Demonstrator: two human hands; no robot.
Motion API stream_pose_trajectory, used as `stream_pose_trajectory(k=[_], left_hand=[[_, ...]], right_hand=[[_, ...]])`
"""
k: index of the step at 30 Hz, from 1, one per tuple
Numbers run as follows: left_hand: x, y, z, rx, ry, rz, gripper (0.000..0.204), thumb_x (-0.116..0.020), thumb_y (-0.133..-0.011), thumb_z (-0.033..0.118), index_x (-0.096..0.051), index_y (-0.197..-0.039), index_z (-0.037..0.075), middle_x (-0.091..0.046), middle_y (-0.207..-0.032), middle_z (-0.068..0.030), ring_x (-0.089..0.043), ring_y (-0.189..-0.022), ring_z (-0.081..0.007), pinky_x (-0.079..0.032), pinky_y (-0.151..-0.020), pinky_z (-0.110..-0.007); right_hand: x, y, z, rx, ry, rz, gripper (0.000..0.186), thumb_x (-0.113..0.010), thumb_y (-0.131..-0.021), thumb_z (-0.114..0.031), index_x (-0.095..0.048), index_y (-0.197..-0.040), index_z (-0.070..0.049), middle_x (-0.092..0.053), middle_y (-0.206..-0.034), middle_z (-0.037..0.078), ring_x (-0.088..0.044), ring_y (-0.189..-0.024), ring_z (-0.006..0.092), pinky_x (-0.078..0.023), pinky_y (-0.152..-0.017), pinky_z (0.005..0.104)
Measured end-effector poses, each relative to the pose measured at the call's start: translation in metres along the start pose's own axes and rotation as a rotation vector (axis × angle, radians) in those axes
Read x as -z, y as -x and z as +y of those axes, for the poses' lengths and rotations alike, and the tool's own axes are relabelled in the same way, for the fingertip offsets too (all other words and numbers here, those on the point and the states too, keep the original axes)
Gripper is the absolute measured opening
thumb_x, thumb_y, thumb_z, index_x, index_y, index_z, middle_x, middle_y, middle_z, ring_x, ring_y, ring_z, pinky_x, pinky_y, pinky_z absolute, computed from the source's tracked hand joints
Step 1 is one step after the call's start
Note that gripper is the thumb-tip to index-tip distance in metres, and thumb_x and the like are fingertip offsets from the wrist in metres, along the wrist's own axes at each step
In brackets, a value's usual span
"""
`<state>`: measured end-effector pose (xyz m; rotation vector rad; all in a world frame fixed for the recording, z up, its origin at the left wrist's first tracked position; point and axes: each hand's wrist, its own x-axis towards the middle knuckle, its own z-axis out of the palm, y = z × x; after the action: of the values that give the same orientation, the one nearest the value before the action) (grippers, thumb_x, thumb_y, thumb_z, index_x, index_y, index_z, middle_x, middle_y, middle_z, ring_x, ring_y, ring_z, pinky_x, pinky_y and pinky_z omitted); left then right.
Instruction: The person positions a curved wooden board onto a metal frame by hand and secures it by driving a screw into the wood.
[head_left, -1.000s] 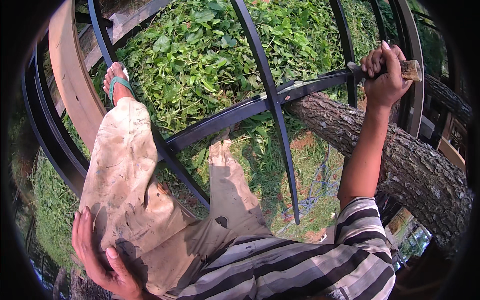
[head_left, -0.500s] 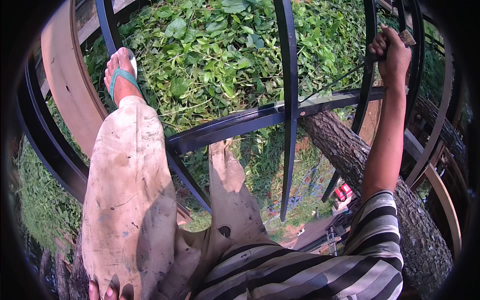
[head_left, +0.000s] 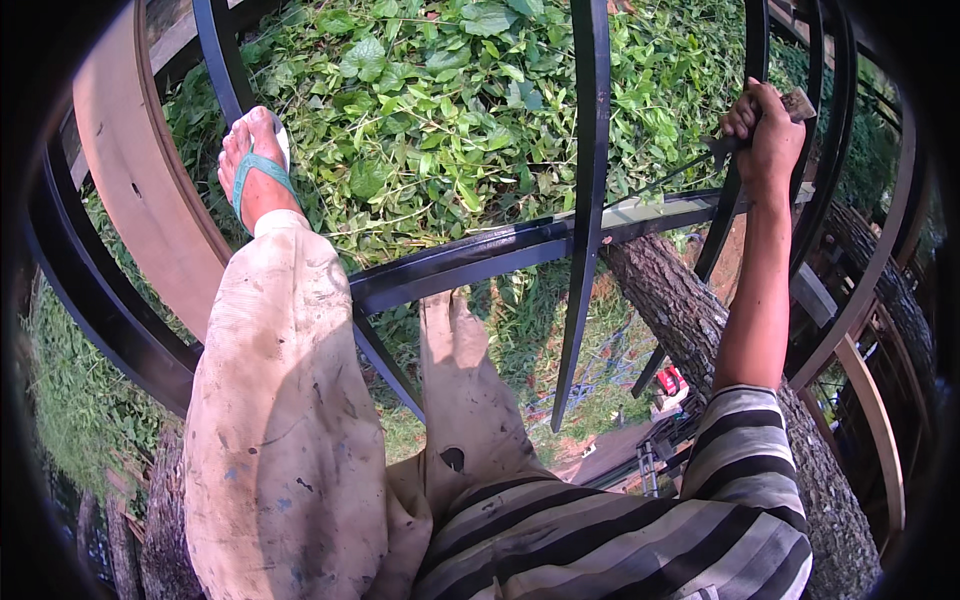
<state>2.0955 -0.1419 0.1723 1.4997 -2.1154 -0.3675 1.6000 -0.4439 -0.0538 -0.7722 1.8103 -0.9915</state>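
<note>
My right hand (head_left: 768,145) is closed around the worn wooden handle (head_left: 798,106) of what looks like a handsaw. Its thin dark blade (head_left: 668,178), nearly edge-on, slants down toward a dark painted beam (head_left: 460,265). The far end of the blade comes close to a pale stretch (head_left: 650,212) of that beam; whether they touch, I cannot tell. My left hand is out of view. One of my feet (head_left: 262,170), in a green-strapped flip-flop, is raised at the upper left, beside a dark bar (head_left: 222,60).
Dark upright bars (head_left: 590,120) cross the beam, and a brown curved-looking plank (head_left: 150,170) runs at the left. A rough log (head_left: 690,290) passes beneath on the right. Leafy vines (head_left: 430,120) fill the far side. Ground with a red item (head_left: 670,380) lies well below.
My right hand with the saw has moved down and left, nearer the beam. My left fingertips, at the lower edge before, have left the view. The whole view has shifted slightly.
</note>
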Motion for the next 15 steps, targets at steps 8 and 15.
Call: stream_pose_trajectory(k=[8,15], left_hand=[[0.011,-0.012,-0.032,-0.178,0.049,0.012,0.045,-0.039,-0.102,0.032,-0.067,-0.119,0.002,-0.069,-0.109,-0.0139,-0.06,-0.109,-0.0399,-0.052,-0.086,-0.055],[0.02,-0.025,-0.055,-0.333,0.101,0.049,0.045,-0.037,-0.103,0.033,-0.069,-0.116,0.003,-0.071,-0.104,-0.0129,-0.062,-0.105,-0.0409,-0.056,-0.081,-0.056]], right_hand=[[0.012,-0.015,0.011,-0.018,0.008,0.057,0.026,-0.058,-0.097,-0.013,-0.046,-0.074,-0.011,-0.034,-0.057,-0.002,-0.031,-0.046,0.0108,-0.032,-0.052,0.0294],[0.006,-0.011,0.014,0.036,-0.006,0.129,0.031,-0.06,-0.095,-0.01,-0.042,-0.07,-0.01,-0.036,-0.059,0.0,-0.033,-0.048,0.013,-0.033,-0.052,0.0318]])
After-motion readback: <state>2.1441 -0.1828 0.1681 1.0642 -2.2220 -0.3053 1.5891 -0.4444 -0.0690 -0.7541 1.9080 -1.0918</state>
